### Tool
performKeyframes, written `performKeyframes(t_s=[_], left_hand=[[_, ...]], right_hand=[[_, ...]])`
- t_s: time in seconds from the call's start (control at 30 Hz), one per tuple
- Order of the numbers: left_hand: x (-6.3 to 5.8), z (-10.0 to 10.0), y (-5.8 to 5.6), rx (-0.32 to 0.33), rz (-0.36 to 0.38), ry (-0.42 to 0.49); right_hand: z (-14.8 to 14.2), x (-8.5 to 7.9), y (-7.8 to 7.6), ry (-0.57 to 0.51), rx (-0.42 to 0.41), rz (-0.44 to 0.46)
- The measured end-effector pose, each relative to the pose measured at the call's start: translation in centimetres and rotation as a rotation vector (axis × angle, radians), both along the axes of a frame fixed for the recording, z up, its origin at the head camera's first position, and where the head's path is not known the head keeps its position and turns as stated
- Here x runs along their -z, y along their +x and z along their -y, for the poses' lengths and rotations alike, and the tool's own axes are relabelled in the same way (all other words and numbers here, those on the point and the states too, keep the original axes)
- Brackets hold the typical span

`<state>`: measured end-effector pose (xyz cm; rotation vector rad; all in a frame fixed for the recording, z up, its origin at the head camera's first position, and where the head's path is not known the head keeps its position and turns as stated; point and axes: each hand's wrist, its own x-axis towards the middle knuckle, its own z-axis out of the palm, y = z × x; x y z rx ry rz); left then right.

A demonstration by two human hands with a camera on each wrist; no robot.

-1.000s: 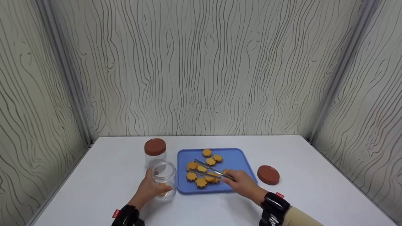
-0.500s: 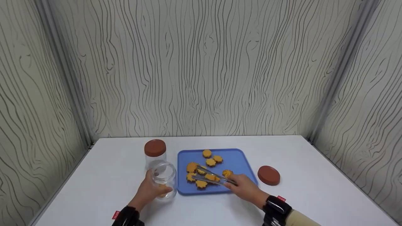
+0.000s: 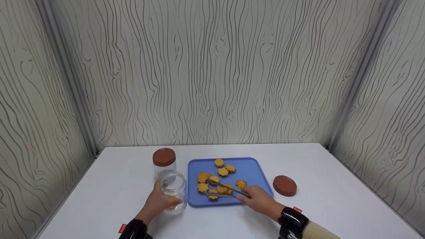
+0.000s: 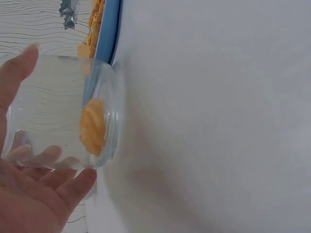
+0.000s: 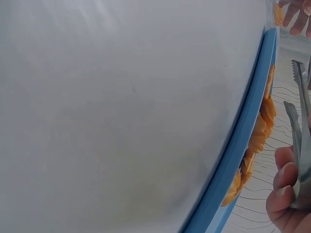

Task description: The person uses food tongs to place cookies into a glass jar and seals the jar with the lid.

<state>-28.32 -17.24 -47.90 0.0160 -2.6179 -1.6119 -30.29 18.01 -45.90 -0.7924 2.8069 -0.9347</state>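
Note:
My left hand grips a clear open jar upright beside the tray, thumb and fingers round its wall. One yellow-orange flower-shaped cookie lies at the bottom of it. With my right hand I hold metal tongs over the blue tray, pinched between thumb and fingers. Their serrated tips stand apart, with nothing visible between them in the right wrist view. Several scalloped cookies lie below, clustered on the tray's left and near part.
A second clear jar with a red-brown lid stands behind the one in my left hand. A loose red-brown lid lies right of the tray. A patterned wall borders the back of the white table.
The tongs have moved nearer to me over the cookies, their tips spread a little. My right hand has shifted slightly right and nearer. My left hand and the jar stay in place.

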Motion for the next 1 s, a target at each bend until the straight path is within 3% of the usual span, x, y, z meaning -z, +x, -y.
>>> performKeyframes(t_s=[0.3, 0.6, 1.0], left_hand=[[0.11, 0.03, -0.06, -0.005, 0.022, 0.004], [0.09, 0.01, 0.09, -0.004, -0.003, -0.002], [0.13, -0.02, 0.03, -0.003, 0.012, -0.003]], right_hand=[[-0.15, 0.42, 0.03, 0.041, 0.017, -0.011], [-0.17, 0.44, 0.09, 0.082, 0.019, -0.058], [-0.02, 0.55, 0.13, 0.105, -0.042, -0.075]])
